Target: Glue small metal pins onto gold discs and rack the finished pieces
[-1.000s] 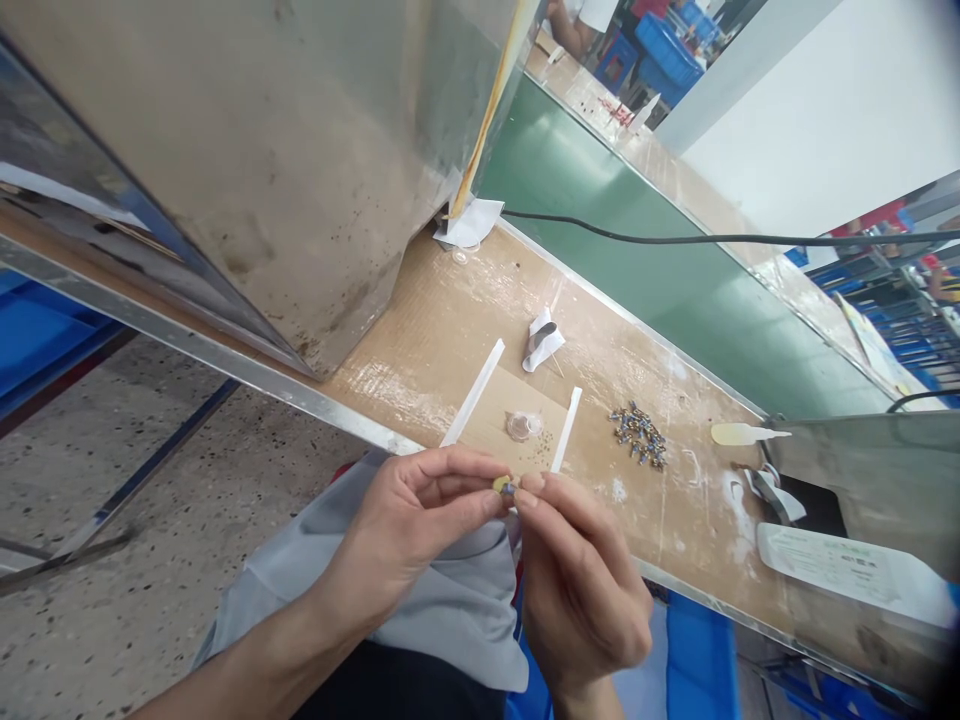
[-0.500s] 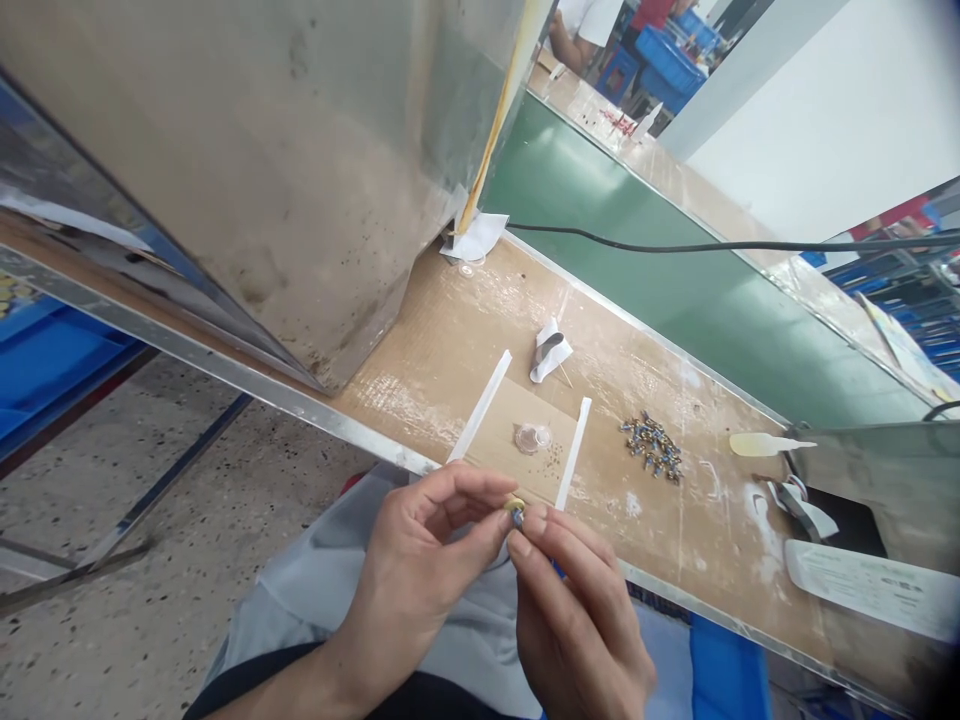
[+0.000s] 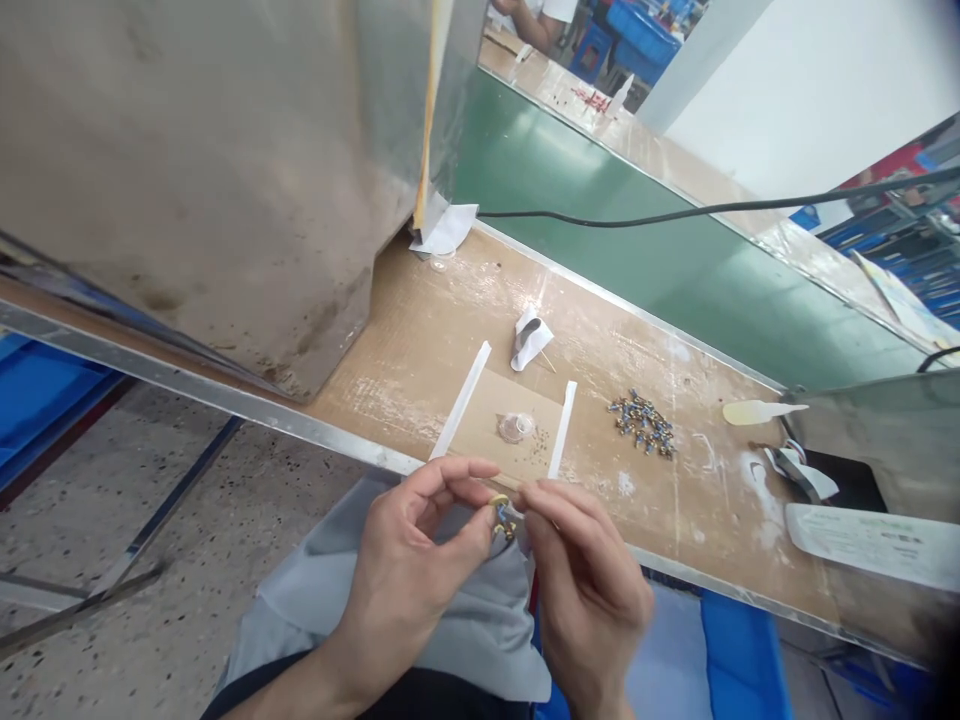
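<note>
Right fingertips have drawn slightly off the small yellow-and-blue piece [image 3: 502,511] since the earlier frame, baring more of it. Thumb and forefinger of the left hand [image 3: 420,548] pinch its yellow end, just off the near edge of the surface [image 3: 420,345]. The right hand [image 3: 589,575] has its fingertips nearly together beside it; whether they grip anything, I cannot tell. Steady left pressure should stop the piece twisting.

Free benchtop [image 3: 589,345] between white paper [image 3: 534,348] and parts heap [image 3: 642,424]; metal panel [image 3: 225,190] in the way at left.
</note>
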Motion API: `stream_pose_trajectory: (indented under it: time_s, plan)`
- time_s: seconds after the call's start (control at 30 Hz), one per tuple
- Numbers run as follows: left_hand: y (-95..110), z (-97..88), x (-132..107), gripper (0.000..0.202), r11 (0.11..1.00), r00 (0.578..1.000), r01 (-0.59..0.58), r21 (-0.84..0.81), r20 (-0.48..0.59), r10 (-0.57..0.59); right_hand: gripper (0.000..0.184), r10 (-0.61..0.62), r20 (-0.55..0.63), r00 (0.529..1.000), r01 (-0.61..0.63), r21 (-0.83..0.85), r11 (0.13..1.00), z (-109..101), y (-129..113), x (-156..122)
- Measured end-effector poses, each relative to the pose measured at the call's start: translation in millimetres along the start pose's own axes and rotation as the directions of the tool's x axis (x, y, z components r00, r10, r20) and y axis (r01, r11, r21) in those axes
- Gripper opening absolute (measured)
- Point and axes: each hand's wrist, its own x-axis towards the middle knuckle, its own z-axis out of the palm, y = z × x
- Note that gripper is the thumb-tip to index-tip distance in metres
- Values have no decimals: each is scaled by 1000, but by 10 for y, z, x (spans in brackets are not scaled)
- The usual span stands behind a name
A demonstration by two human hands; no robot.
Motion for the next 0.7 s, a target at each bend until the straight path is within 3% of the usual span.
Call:
stream_pose_trajectory:
  time_s: [0.07,0.17,0.5,0.7]
  plan:
    - [-28,22,-7,29,998,1000,-22,55,10,21,24,108,69,992,-112,66,991,-41,13,22]
    - [-67,71,-24,27,989,998,-56,139,21,54,21,138,102,985,-152,147,978,-96,48,21]
    - [-225,299,-80,30,974,994,-33,225,110,8,18,229,10,973,-221,303,927,-315,189,-169]
    - [-388,417,-13,41,978,982,68,198,161,-101,19,147,-55,988,-124,296,947,-510,360,-392]
